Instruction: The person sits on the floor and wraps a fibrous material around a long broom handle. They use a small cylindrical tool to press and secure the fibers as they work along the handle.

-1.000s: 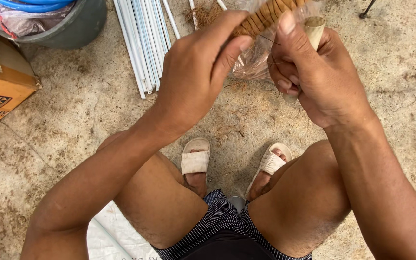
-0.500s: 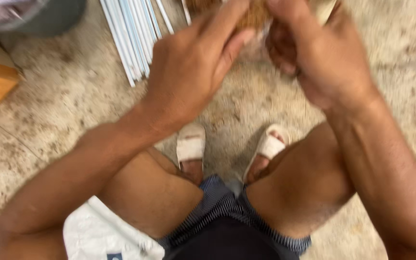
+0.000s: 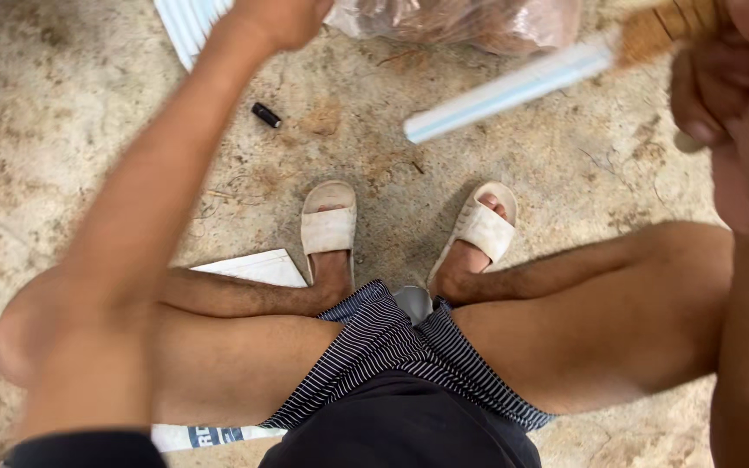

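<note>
Right hand [image 3: 739,95] is seen at the upper right edge of the head view, its fingers curled shut around the brown, fibre-wrapped end [image 3: 665,26] of a pale blue-white plastic tube [image 3: 504,91]; the tube is held slanting down to the left, its free end hanging above the rough, stained concrete floor [image 3: 62,130]. Left hand [image 3: 279,17] is raised at the top edge, mostly cut off by the frame, so how far it is open cannot be told; it is closest to a bundle of pale ribbed tubes [image 3: 185,26] and a crumpled clear plastic bag of brown fibre [image 3: 461,22]. A small black cylindrical object [image 3: 265,114] lies on the floor below that hand. Two worn, off-white slide sandals [image 3: 329,227] are planted on the floor between bare knees, above dark pinstriped fabric shorts [image 3: 392,347]. A white printed sack [image 3: 257,269] is partly hidden under the left leg.
</note>
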